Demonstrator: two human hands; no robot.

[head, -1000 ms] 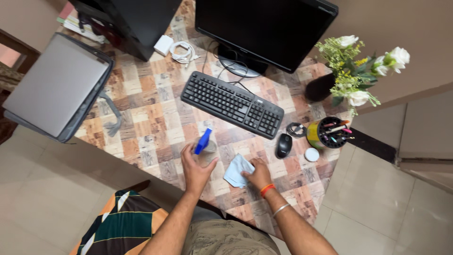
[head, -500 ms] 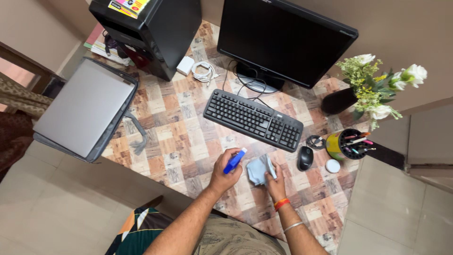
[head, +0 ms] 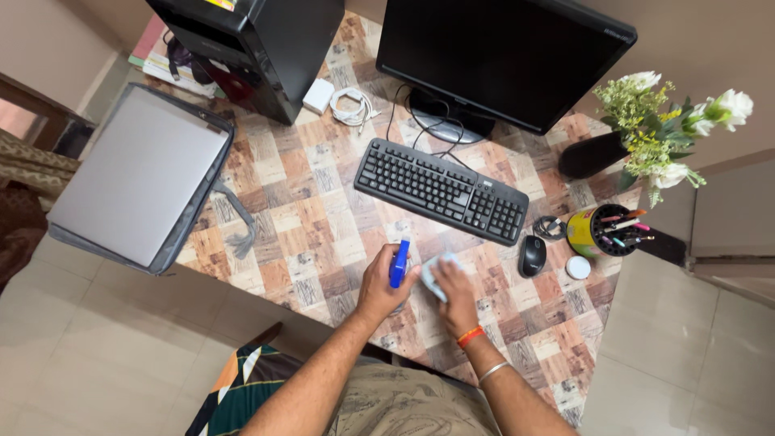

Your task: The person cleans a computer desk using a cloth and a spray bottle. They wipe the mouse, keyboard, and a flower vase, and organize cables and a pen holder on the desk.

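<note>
A person seated at a patchwork-patterned desk is holding a small spray bottle with a blue top in the left hand, its fingers wrapped closed around the bottle's body, while the right hand is gripping a bunched pale blue cloth just beside the nozzle, fingers curled shut over it. Both hands are hovering above the front edge of the desk, the bottle and cloth nearly touching. Judging by this, the work is standing at its opening stage: the cloth is being readied at the sprayer, and no surface is being wiped yet. The black keyboard, the dark monitor, the black mouse and the computer tower are all sitting untouched behind the hands. A closed grey laptop on its sleeve, a pen holder and a vase of white flowers are lining the desk's edges
</note>
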